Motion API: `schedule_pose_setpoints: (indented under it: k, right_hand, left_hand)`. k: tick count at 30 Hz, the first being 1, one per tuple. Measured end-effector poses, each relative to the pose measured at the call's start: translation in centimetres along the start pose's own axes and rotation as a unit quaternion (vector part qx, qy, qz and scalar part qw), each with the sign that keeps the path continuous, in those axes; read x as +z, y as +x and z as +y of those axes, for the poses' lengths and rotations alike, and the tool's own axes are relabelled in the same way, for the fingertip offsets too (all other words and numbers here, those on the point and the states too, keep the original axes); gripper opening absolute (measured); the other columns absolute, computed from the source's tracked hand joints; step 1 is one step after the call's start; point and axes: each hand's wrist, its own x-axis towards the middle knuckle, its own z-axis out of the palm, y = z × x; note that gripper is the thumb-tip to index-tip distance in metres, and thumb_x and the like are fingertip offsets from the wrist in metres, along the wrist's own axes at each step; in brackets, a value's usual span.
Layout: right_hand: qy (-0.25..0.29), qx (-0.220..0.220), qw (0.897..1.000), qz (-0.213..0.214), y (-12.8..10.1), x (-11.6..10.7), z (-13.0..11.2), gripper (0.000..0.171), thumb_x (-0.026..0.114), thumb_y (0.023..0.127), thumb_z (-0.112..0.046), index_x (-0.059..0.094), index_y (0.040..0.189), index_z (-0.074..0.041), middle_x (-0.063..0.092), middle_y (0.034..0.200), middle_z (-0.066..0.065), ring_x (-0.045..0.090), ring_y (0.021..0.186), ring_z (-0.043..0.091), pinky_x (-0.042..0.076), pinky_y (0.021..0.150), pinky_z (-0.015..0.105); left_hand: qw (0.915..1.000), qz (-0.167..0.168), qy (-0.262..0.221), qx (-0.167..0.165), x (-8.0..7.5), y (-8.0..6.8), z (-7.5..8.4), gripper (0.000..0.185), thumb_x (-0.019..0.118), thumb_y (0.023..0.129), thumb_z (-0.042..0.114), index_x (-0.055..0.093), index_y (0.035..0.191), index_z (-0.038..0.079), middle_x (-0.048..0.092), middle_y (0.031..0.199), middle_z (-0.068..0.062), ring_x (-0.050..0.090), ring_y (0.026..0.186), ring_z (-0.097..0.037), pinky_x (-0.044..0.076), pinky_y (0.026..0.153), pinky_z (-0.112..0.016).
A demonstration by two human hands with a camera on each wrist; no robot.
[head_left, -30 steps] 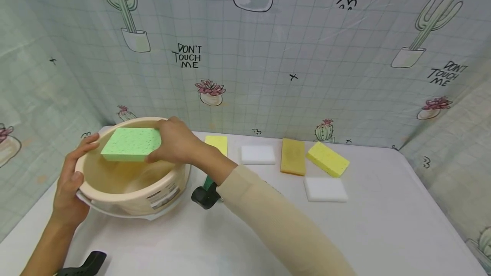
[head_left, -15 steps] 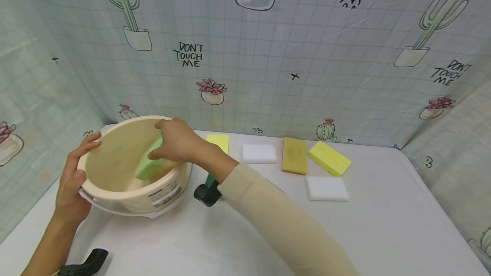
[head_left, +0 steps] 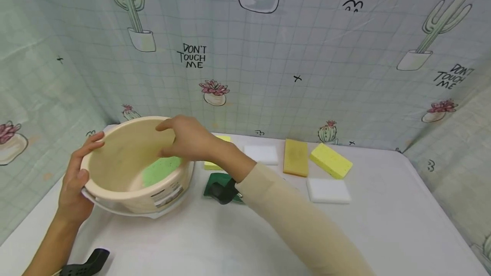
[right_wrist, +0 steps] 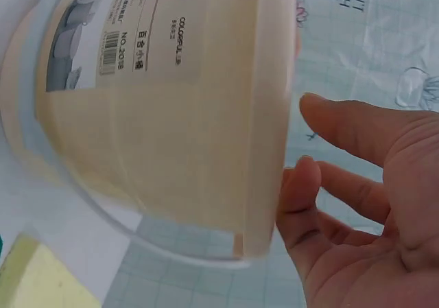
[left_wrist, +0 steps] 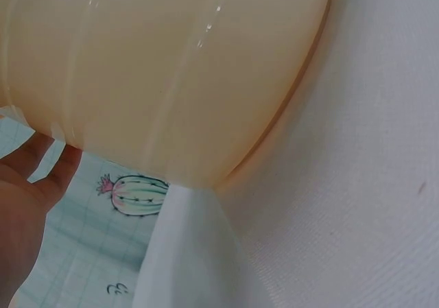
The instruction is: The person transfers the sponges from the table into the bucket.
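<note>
At far left, left hand (head_left: 74, 182) curled round the rim of the cream bucket (head_left: 115, 191), thumb outside, fingertips over the lip, steadying it on the white table (head_left: 383, 233). Inside, against the right wall near the bottom, green sponge (head_left: 161, 170) lying loose, touched by nothing. Just above the rim, right hand (head_left: 188, 139) with fingers spread and relaxed, holding nothing; same slack, parted fingers (right_wrist: 357, 133) plain beside the bucket wall in the right wrist view. Judged from this: one sponge put in. Further right, five sponges out on the table: pale yellow sponge (head_left: 210, 164) half hidden behind the wrist, white sponge (head_left: 261, 155), ochre sponge (head_left: 296, 157), bright yellow sponge (head_left: 331, 161), second white sponge (head_left: 328, 191). Also a dark green pad (head_left: 215, 182) just beside the bucket, partly under the forearm.
</note>
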Motion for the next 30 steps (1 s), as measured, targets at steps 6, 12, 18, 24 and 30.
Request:
schedule_pose_setpoints:
  k: [6, 12, 18, 24, 30]
  right_hand:
    - [0.059, 0.005, 0.998, 0.026, -2.6, -1.0, 1.9, 0.053, 0.073, 0.086, -0.023, 0.055, 0.134, -0.013, 0.049, 0.133, 0.001, 0.059, 0.076, 0.002, 0.047, 0.066, 0.016]
    - [0.086, 0.017, 0.995, 0.046, -4.5, -1.3, 4.0, 0.054, 0.073, 0.086, -0.023, 0.054, 0.135, -0.013, 0.049, 0.134, 0.001, 0.06, 0.083, 0.006, 0.05, 0.066, 0.021]
    - [0.125, 0.034, 0.989, 0.068, -5.7, -0.9, 5.7, 0.051, 0.072, 0.087, -0.024, 0.055, 0.134, -0.014, 0.052, 0.131, -0.001, 0.058, 0.088, 0.01, 0.051, 0.069, 0.023]
    - [0.157, 0.044, 0.982, 0.092, -6.6, 0.2, 7.0, 0.048, 0.068, 0.089, -0.029, 0.055, 0.134, -0.018, 0.052, 0.131, -0.004, 0.057, 0.096, 0.01, 0.051, 0.072, 0.025]
    - [0.167, 0.047, 0.979, 0.107, -7.5, 1.5, 8.4, 0.046, 0.068, 0.089, -0.029, 0.056, 0.133, -0.017, 0.054, 0.129, -0.003, 0.059, 0.095, 0.009, 0.051, 0.075, 0.026]
  left_hand:
    - [0.9999, 0.0, 0.011, -0.003, 0.0, 0.1, 0.0, 0.052, 0.046, 0.091, 0.015, 0.039, 0.137, -0.007, 0.016, 0.152, -0.016, 0.012, 0.139, -0.03, 0.027, 0.105, -0.024]
    - [1.0, 0.002, 0.008, 0.001, -0.1, 0.0, -0.1, 0.051, 0.046, 0.091, 0.015, 0.04, 0.137, -0.007, 0.017, 0.152, -0.017, 0.012, 0.139, -0.03, 0.026, 0.106, -0.024]
    - [0.9999, 0.001, 0.01, 0.004, -0.1, -0.1, -0.2, 0.051, 0.045, 0.091, 0.015, 0.04, 0.137, -0.007, 0.017, 0.152, -0.016, 0.012, 0.139, -0.03, 0.026, 0.105, -0.024]
    - [0.9999, 0.003, 0.009, 0.004, -0.2, -0.1, -0.3, 0.051, 0.045, 0.091, 0.015, 0.04, 0.137, -0.007, 0.017, 0.152, -0.016, 0.011, 0.139, -0.029, 0.024, 0.106, -0.025]
    - [0.9999, -0.001, 0.007, 0.007, -0.2, 0.0, -0.4, 0.051, 0.045, 0.091, 0.015, 0.039, 0.137, -0.007, 0.017, 0.152, -0.017, 0.011, 0.139, -0.03, 0.024, 0.106, -0.025]
